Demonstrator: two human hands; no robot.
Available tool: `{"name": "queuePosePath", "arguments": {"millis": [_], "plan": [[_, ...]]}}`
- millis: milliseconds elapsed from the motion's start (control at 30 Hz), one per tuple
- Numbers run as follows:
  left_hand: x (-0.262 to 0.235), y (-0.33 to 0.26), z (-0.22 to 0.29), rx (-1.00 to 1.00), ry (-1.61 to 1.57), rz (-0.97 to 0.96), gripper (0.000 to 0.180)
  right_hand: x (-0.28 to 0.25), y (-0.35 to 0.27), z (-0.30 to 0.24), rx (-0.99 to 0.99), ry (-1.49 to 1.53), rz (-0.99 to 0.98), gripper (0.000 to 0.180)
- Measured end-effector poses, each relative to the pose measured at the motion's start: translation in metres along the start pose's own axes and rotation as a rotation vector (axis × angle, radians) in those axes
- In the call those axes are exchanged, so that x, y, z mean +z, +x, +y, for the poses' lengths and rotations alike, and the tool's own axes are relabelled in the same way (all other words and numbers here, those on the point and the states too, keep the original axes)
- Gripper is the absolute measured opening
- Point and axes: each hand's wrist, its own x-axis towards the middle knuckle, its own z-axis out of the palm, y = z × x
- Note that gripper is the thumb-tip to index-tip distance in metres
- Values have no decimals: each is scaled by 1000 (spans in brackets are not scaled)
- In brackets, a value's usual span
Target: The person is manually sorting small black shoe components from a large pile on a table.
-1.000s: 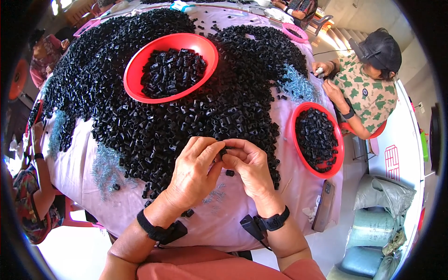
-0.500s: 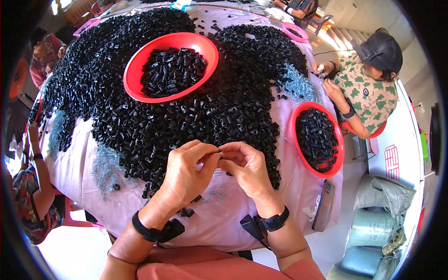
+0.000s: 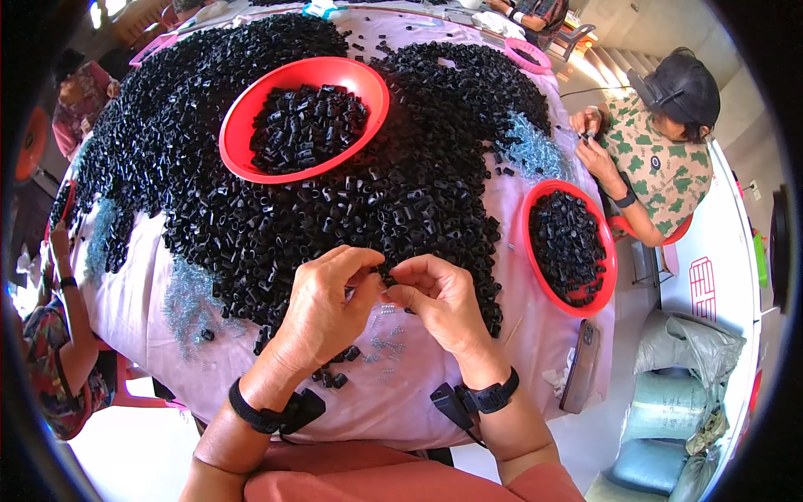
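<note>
Over the near edge of a heap of small black plastic parts (image 3: 335, 213), my two hands meet fingertip to fingertip. A single black plastic part (image 3: 387, 275) is pinched between them, partly covered by the fingers. My left hand (image 3: 320, 305) grips it from the left with thumb and forefinger. From the other side, the curled fingers of my right hand (image 3: 439, 301) close on the same part. Small clear bluish pieces like springs (image 3: 385, 341) lie on the cloth just below my hands, near a few loose black parts (image 3: 333, 379).
A red bowl (image 3: 375, 84) of black parts sits on the heap; another red bowl (image 3: 608, 289) stands at right, with a phone (image 3: 580, 368) nearer me. More bluish pieces (image 3: 196, 305) lie at left. A co-worker in a cap (image 3: 682, 88) sits at right; others work around the table.
My left hand has shifted slightly left and up, its fingers a little farther from the right hand's. More of the black part shows between them. The right hand has hardly moved.
</note>
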Motion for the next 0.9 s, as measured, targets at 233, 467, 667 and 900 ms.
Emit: {"name": "queuePosePath", "arguments": {"millis": [233,467,667,900], "plan": [[2,0,-5,0,-52,-17,27,-2,0,2,8,84,-7,19],[8,0,-3,74,40,18,23,0,0,2,16,107,18,23],[10,0,-3,220,120,61,21,3,0,3,-14,100,44,24],[13,0,-1,273,172,66,24,4,-1,8,-67,90,67,25]]}}
